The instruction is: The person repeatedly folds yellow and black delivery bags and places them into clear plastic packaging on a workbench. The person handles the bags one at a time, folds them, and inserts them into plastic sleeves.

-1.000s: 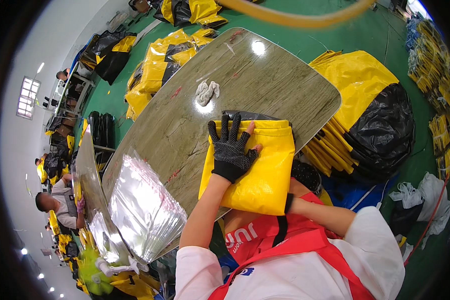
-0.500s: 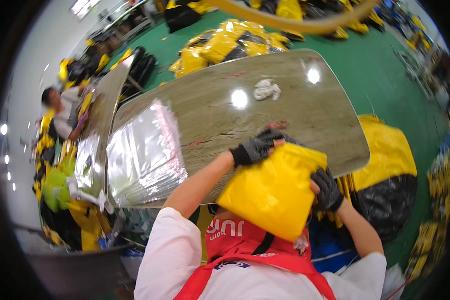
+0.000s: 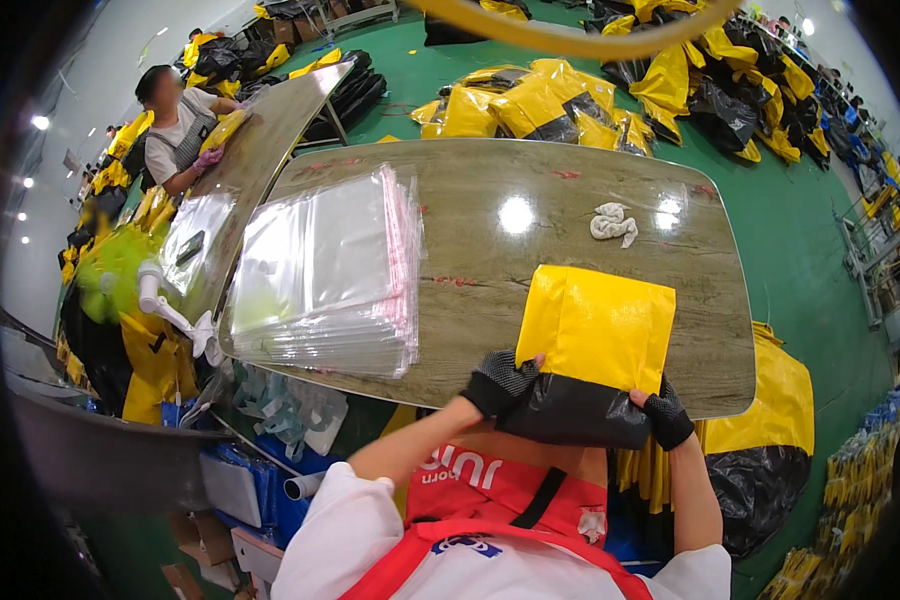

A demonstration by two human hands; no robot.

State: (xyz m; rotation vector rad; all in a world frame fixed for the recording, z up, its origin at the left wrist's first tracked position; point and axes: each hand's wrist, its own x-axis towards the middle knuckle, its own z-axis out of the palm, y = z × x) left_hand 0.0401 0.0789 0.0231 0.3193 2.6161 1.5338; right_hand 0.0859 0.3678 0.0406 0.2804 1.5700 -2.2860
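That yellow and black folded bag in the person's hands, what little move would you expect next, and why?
Probably lowering its near end flat onto the table. The yellow and black folded bag lies with its yellow part on the tabletop, while the black end overhangs the near edge, gripped by the left hand and right hand. A stack of clear plastic bags lies just to the left.

My left hand (image 3: 498, 382) and right hand (image 3: 664, 417) wear black knit gloves; my sleeves are short and white; a red apron with black strap covers my chest.
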